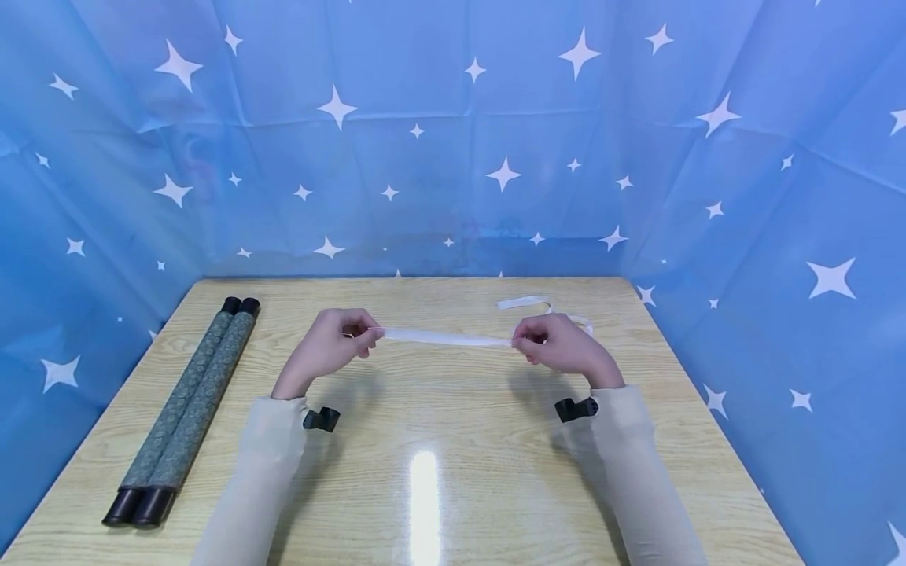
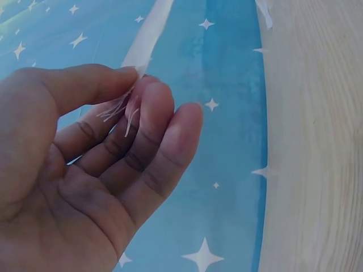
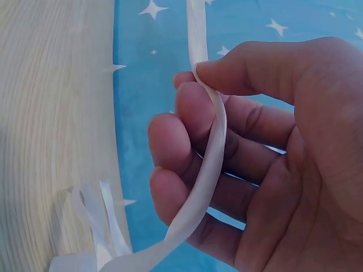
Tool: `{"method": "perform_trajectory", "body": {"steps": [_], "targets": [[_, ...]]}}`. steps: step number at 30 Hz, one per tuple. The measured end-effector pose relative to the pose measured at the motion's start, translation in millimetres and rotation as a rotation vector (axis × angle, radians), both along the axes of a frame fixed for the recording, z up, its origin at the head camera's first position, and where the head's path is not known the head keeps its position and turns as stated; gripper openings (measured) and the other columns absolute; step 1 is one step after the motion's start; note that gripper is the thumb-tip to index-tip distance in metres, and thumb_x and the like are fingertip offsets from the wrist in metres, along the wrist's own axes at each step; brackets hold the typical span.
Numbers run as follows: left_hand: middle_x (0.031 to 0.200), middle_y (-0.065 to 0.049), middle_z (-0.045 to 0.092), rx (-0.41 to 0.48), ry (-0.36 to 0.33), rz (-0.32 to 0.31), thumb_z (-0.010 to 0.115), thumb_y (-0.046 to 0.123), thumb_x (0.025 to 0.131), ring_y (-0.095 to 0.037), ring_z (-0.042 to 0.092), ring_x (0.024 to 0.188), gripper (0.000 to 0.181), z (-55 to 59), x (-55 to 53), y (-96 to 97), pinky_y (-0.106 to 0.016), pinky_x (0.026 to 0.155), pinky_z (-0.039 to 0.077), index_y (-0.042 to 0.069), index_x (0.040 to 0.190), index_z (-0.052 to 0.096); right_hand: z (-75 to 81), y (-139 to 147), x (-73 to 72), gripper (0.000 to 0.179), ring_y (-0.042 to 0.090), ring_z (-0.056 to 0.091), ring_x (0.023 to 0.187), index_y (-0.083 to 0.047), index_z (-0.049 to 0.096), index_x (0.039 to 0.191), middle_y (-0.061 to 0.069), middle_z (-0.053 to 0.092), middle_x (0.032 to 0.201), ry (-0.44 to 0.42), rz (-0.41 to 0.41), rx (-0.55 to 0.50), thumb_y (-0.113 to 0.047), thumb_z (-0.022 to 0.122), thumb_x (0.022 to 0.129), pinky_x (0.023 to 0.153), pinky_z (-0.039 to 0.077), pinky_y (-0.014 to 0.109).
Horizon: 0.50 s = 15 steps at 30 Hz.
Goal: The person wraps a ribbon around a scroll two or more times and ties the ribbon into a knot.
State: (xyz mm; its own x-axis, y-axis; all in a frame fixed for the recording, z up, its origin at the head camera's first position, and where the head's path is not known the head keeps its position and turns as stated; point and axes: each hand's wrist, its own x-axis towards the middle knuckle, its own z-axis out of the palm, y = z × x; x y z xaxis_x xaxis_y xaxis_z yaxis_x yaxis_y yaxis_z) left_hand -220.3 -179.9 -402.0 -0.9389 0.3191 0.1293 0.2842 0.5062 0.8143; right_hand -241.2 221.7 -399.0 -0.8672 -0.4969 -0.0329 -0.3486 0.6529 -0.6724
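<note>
A white ribbon [image 1: 446,338] stretches nearly straight between my two hands, above the middle of the table. My left hand [image 1: 338,343] pinches its end between thumb and forefinger; in the left wrist view, frayed threads [image 2: 129,116] poke out below the thumb tip. My right hand [image 1: 559,343] pinches the ribbon farther along. From that pinch the ribbon [image 3: 212,153] runs down across the fingers in the right wrist view. Its loose length [image 1: 525,301] lies in loops on the table behind the right hand.
Two rolled scrolls [image 1: 191,401] with patterned grey-green covers and dark end knobs lie side by side at the table's left. The wood-grain table [image 1: 495,487] meets a blue star-printed curtain [image 1: 439,157] at the back and sides.
</note>
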Motion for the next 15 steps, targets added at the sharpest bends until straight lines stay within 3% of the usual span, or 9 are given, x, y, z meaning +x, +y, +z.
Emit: {"method": "perform_trajectory", "body": {"steps": [15], "targets": [[0.076,-0.010,0.067,-0.056,-0.032,0.058,0.066,0.030,0.102,-0.023,0.066,0.069,0.019,9.9,1.4,-25.2,-0.033,0.058,0.047,0.015,0.093,0.073,4.6,20,-3.6,0.016,0.023,0.062,0.067,-0.019,0.074,0.101,0.001,0.065,0.073,0.020,-0.039,0.000,-0.031,0.063,0.104,0.070,0.050,0.032]]}}
